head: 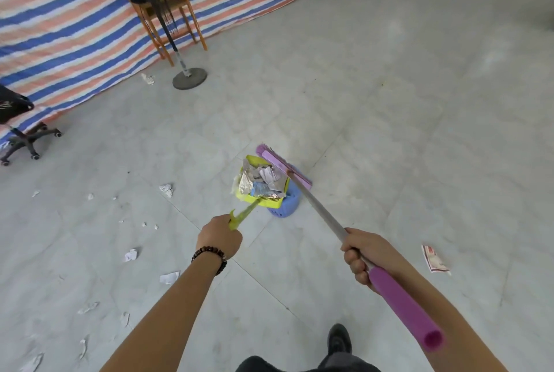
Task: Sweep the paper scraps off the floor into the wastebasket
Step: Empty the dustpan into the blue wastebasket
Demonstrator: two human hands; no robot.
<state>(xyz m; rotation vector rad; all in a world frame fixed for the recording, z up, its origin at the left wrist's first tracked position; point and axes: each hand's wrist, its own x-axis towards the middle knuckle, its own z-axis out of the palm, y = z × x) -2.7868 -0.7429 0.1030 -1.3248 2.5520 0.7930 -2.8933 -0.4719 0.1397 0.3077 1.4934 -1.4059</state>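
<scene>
Left hand (220,235) grips yellow dustpan (257,189) full of paper scraps (263,178) over blue wastebasket (287,202); right hand (364,251) clamped on purple broom (317,207) w/ head beside it

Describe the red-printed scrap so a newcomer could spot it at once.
Start at the right hand gripping the broom. Just beyond it, on the bare tiled floor, lies one flat paper scrap. Unlike the white crumpled bits scattered left, it sits alone and bears red print.
</scene>
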